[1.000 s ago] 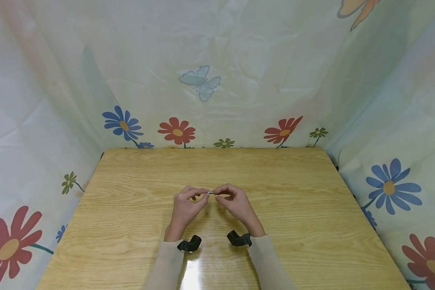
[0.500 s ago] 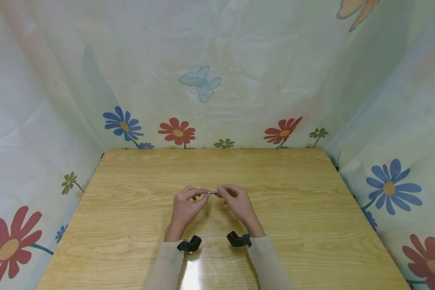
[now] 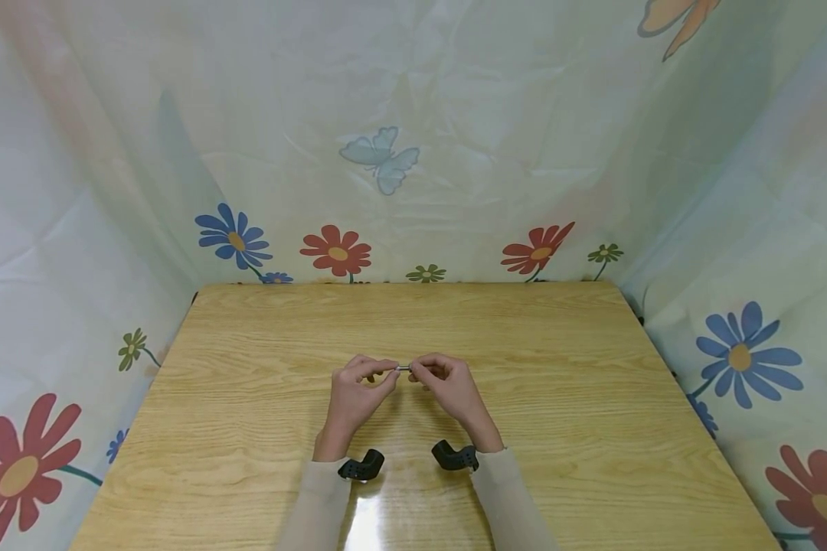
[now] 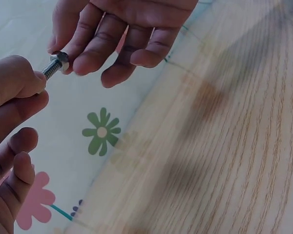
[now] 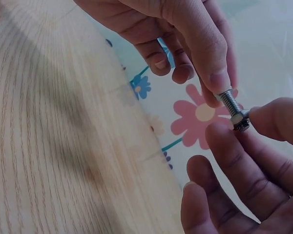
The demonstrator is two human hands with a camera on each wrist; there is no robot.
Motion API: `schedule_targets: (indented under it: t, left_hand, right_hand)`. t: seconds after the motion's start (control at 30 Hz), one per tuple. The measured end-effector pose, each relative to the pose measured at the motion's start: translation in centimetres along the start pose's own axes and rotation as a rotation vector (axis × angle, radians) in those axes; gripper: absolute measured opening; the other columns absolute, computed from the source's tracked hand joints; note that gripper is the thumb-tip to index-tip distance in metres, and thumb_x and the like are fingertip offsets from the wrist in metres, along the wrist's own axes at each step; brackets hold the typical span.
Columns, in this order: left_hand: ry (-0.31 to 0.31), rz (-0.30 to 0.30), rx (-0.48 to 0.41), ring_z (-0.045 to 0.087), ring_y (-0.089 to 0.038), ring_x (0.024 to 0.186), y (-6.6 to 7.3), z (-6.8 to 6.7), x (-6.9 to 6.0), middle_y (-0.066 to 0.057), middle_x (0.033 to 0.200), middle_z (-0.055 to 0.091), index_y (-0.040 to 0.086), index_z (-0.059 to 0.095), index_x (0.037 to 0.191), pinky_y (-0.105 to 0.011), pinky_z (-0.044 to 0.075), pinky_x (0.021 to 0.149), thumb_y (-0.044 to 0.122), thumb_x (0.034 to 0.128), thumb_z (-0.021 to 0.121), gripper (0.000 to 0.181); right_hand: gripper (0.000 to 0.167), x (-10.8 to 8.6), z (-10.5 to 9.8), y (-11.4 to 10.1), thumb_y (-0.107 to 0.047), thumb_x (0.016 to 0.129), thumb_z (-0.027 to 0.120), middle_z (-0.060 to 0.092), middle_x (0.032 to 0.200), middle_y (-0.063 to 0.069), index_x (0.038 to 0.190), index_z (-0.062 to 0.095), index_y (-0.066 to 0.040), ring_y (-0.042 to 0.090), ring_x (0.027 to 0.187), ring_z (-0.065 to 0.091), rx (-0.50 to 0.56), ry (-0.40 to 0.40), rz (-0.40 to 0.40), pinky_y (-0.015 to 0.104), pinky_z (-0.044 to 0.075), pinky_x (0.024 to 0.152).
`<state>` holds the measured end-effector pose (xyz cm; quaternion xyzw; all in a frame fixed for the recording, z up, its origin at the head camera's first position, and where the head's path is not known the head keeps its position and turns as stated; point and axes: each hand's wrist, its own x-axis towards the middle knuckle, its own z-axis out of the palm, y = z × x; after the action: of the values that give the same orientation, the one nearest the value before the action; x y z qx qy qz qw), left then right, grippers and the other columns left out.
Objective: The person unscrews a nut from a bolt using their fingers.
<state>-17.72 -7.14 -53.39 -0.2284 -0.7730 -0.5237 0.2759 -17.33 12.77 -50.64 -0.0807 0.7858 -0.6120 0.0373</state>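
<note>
The right hand (image 3: 453, 392) has moved a little since the earlier look: its thumb seems to have rolled back toward the person, at the right end of the bolt (image 5: 228, 101). The left hand (image 3: 351, 392) has hardly moved. The bolt is up in the air, lying sideways, with the table (image 3: 565, 413) under it. The left thumb and a finger pinch the bolt's left end. At the bolt's right end is a shiny bit with flat sides. It looks like a nut (image 5: 238, 118), but it might be the bolt's own head. The right thumb and a finger pinch that bit. The other fingers of both hands are a bit bent and hold nothing.

The job now looks like turning the nut. To do it well, the left hand should keep the bolt very still so it doesn't spin too. The right thumb and finger should roll the nut with small, soft twists, let go a tiny bit, then pinch again. Keep the nut straight on the bolt, or it could get stuck. The bits are little and may be slippery, so one could fall onto the table under the bolt.
</note>
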Motion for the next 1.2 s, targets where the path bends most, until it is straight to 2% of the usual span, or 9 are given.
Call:
schedule_targets:
  t: [0.13,0.3,0.4,0.5,0.63,0.77,0.93,1.07,1.2]
  left_hand:
    - [0.001,0.004,-0.006,0.064,-0.013,0.070,0.1,0.0,-0.1,-0.001,0.081,0.077,0.011,0.084,0.096,-0.031,0.055,0.062,0.005,0.0841,0.084,0.013]
    - [0.019,0.012,-0.023,0.065,-0.024,0.068,0.1,0.0,-0.1,-0.002,0.081,0.077,0.011,0.084,0.096,-0.035,0.055,0.061,0.002,0.0828,0.085,0.016]
    - [0.028,0.005,-0.030,0.065,-0.028,0.068,0.1,0.1,-0.2,-0.003,0.080,0.077,0.010,0.084,0.095,-0.037,0.055,0.060,0.001,0.0811,0.086,0.017]
    - [0.036,-0.008,-0.029,0.064,-0.030,0.067,0.1,0.2,-0.2,-0.005,0.079,0.076,0.009,0.083,0.093,-0.041,0.054,0.059,-0.001,0.0788,0.087,0.018]
    - [0.045,-0.028,-0.020,0.063,-0.030,0.066,0.5,0.3,0.0,-0.011,0.077,0.075,0.003,0.082,0.090,-0.045,0.053,0.057,-0.007,0.0760,0.086,0.018]
    - [0.049,-0.024,-0.023,0.063,-0.029,0.065,1.9,0.1,0.4,-0.016,0.076,0.074,-0.003,0.081,0.089,-0.046,0.053,0.057,-0.013,0.0745,0.084,0.018]
    - [0.043,-0.003,-0.031,0.064,-0.028,0.066,3.7,-0.6,0.9,-0.017,0.076,0.074,-0.005,0.080,0.089,-0.045,0.054,0.058,-0.014,0.0753,0.082,0.017]
    - [0.041,0.021,-0.035,0.064,-0.028,0.066,3.9,-0.6,1.0,-0.017,0.076,0.074,-0.005,0.080,0.089,-0.044,0.054,0.058,-0.014,0.0755,0.082,0.016]
    - [0.037,0.029,-0.033,0.063,-0.028,0.065,2.7,-0.3,0.8,-0.017,0.075,0.074,-0.005,0.080,0.088,-0.047,0.054,0.056,-0.015,0.0746,0.083,0.017]
  right_hand:
    - [0.024,0.1,0.0,0.1,-0.026,0.100,0.070,0.076,0.107,0.012,0.115,0.074,-0.007,0.036,0.105,0.070,0.001,-0.019,-0.031,0.040,0.058,0.088]
    - [0.019,0.0,-0.1,0.1,-0.018,0.099,0.072,0.072,0.117,0.011,0.113,0.075,-0.006,0.023,0.107,0.068,-0.006,-0.022,-0.099,0.032,0.056,0.089]
    - [0.017,0.0,-0.1,0.1,-0.014,0.098,0.072,0.071,0.123,0.013,0.113,0.075,-0.005,0.027,0.113,0.066,0.020,-0.021,-0.147,0.030,0.057,0.090]
    - [0.024,0.0,-0.1,0.1,-0.013,0.099,0.070,0.068,0.130,0.015,0.121,0.073,-0.003,0.035,0.123,0.062,0.048,-0.016,-0.181,0.027,0.056,0.093]
    - [0.031,0.0,-0.1,0.1,-0.017,0.102,0.066,0.066,0.134,0.016,0.130,0.067,-0.004,0.037,0.127,0.060,0.068,0.005,-0.164,0.025,0.055,0.095]
    - [0.031,0.1,-0.1,0.2,-0.025,0.105,0.063,0.072,0.123,0.016,0.129,0.069,-0.007,0.030,0.116,0.067,0.077,0.035,-0.091,0.040,0.058,0.094]
    - [0.037,0.2,0.1,0.2,-0.037,0.103,0.064,0.077,0.102,0.011,0.113,0.077,-0.004,0.020,0.099,0.071,0.028,0.044,-0.011,0.053,0.058,0.089]
    - [0.038,0.1,0.1,0.1,-0.036,0.104,0.063,0.078,0.092,0.010,0.108,0.078,-0.002,0.021,0.094,0.071,0.010,0.020,0.016,0.058,0.056,0.088]
    - [0.031,0.0,0.0,-0.1,-0.032,0.103,0.065,0.078,0.091,0.011,0.109,0.079,-0.005,0.027,0.095,0.070,0.002,0.009,0.006,0.058,0.056,0.088]
